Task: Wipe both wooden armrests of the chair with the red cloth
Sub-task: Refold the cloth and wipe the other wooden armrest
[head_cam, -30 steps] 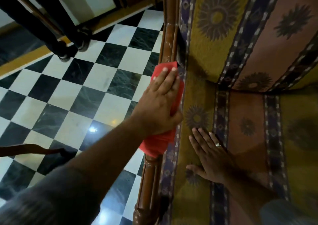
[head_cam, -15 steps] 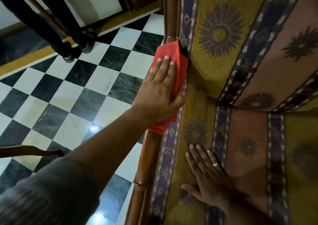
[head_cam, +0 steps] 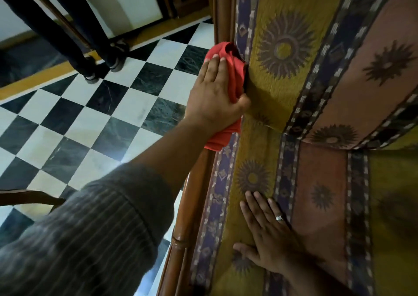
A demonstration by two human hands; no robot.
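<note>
The red cloth (head_cam: 235, 69) is bunched on the chair's left wooden armrest (head_cam: 192, 207), at its far end where it meets the backrest. My left hand (head_cam: 214, 92) presses down on the cloth, fingers flat on top and thumb hooked round its inner side. The polished brown armrest runs from the bottom of the view up under the cloth. My right hand (head_cam: 269, 234) lies flat and open on the patterned seat cushion (head_cam: 321, 182), beside the armrest, a ring on one finger. The other armrest is out of view.
A black-and-white checkered floor (head_cam: 101, 114) lies left of the chair. Dark furniture legs (head_cam: 90, 53) stand at the upper left, near a yellow floor border. A curved wooden piece (head_cam: 27, 197) juts in at the left edge. The upholstered backrest (head_cam: 294, 46) rises on the right.
My left hand has slid the red cloth farther along the armrest toward the backrest, where it now bunches up. My right hand has stayed flat on the seat.
</note>
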